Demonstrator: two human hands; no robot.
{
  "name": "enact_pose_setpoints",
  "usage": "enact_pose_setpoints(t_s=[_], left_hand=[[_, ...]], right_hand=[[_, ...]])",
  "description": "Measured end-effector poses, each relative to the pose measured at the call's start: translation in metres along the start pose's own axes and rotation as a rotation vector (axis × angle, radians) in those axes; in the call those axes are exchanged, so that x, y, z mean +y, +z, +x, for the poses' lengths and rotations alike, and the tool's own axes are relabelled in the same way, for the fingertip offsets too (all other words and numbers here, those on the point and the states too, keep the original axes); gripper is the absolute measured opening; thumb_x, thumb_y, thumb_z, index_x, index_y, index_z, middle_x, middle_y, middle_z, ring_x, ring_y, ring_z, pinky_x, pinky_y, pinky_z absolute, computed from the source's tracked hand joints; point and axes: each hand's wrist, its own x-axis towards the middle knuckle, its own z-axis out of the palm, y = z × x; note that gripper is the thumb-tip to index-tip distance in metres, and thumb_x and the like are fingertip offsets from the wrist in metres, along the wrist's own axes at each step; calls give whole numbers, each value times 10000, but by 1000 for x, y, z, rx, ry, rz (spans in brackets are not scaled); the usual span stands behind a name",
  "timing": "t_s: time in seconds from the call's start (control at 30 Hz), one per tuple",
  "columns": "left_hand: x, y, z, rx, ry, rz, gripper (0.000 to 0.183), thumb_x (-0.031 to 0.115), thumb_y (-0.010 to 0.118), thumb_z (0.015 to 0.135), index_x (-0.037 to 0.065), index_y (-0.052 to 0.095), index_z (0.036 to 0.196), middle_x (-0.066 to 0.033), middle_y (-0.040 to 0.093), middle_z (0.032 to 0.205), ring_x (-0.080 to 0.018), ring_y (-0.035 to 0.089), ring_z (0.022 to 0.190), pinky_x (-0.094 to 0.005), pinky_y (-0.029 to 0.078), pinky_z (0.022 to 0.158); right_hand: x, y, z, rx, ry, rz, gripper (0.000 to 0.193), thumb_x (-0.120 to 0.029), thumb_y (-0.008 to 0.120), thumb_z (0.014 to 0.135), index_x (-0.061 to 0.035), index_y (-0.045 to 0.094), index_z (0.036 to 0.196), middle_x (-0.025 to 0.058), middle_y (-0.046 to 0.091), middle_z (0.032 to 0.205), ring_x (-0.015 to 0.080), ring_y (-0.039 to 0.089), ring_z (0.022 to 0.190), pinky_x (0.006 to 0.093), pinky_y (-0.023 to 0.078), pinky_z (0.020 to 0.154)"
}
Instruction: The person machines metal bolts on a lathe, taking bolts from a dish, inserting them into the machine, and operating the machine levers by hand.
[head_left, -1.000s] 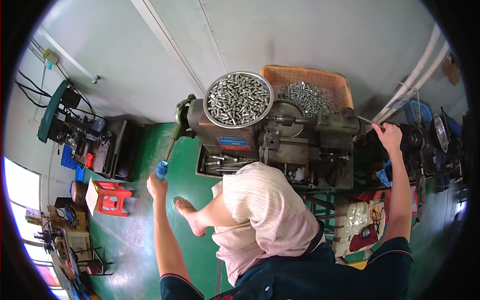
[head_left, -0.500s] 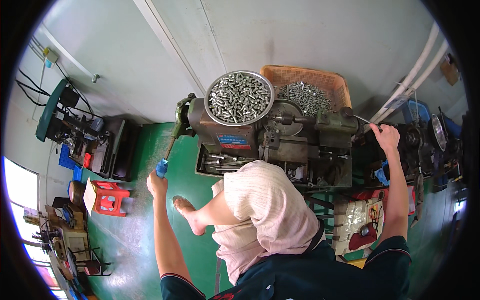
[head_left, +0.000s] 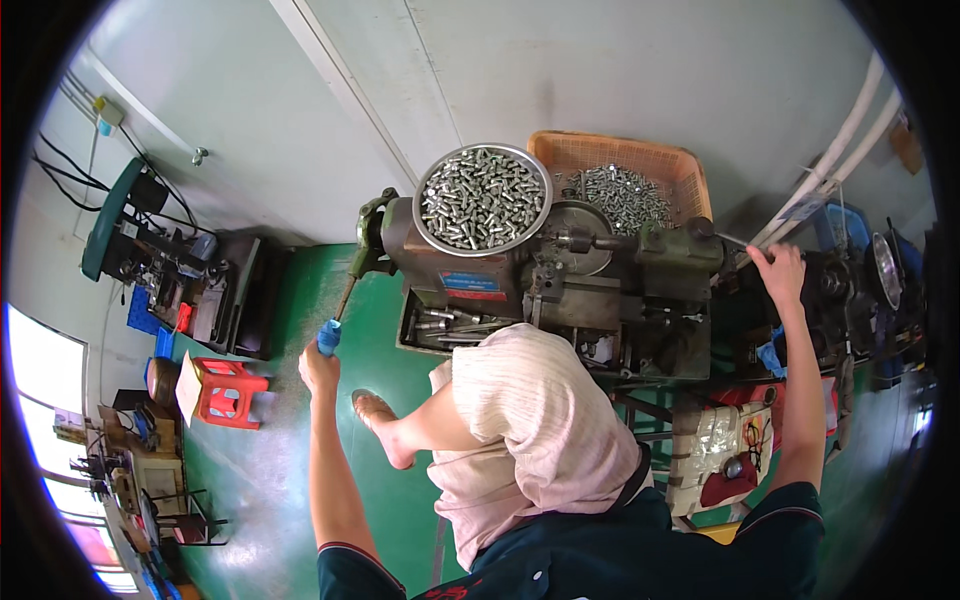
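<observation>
A small bench lathe (head_left: 580,300) stands in front of me, its metal dark and worn. My left hand (head_left: 319,368) is closed around the blue-wrapped grip (head_left: 328,337) of a long lever (head_left: 346,298) at the lathe's left end. To the right, a thin metal lever (head_left: 733,239) sticks out from the lathe's right-hand head. My right hand (head_left: 784,275) is curled at its outer end, which the fingers partly hide. On top of the lathe sits a round steel bowl (head_left: 547,207) heaped with short metal parts (head_left: 480,198).
Behind the lathe, an orange plastic basket (head_left: 690,180) holds more small metal parts. Loose tools lie in a tray (head_left: 412,335) under the lathe's left side. A red stool (head_left: 232,392) and a drill press (head_left: 140,235) stand left; a padded seat (head_left: 700,450) is right.
The whole view has shifted slightly. My right hand's grip looks a little looser around the lever's end, while my left hand stays on the blue grip.
</observation>
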Motion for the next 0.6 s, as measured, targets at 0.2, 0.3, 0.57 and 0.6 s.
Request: enact_pose_setpoints(t_s=[0.2, 0.3, 0.57, 0.6], left_hand=[[0, 2, -1, 3, -10, 3, 190, 20, 484, 608, 62, 579, 767, -205, 561, 706, -375, 540, 713, -429, 427, 637], [5, 1, -1, -18, -28, 2, 173, 24, 484, 612, 58, 576, 755, -204, 561, 707, -376, 539, 715, -428, 426, 635], [-2, 6, -1, 10, -39, -9, 156, 43, 483, 631, 68, 582, 750, -197, 566, 707, -373, 542, 718, -432, 430, 636], [-2, 7, -3, 11, -40, -8, 156, 43, 483, 631, 68, 582, 750, -197, 566, 707, -373, 542, 718, -432, 430, 636]], right_hand=[[-104, 17, 46, 302, -187, 220, 314, -170, 642, 609, -79, 551, 895, 77, 551, 907, 261, 485, 901, 381, 373, 758], [-185, 29, 45, -4, -330, 510, 267, -213, 653, 598, -70, 582, 811, 98, 573, 816, 271, 515, 844, 380, 403, 743], [-278, 66, 34, -692, -440, 825, 205, -171, 610, 545, -49, 594, 710, 105, 600, 720, 237, 579, 694, 320, 444, 640], [-277, 70, 33, -712, -433, 858, 202, -171, 609, 543, -47, 595, 703, 101, 600, 709, 233, 578, 687, 316, 442, 634]])
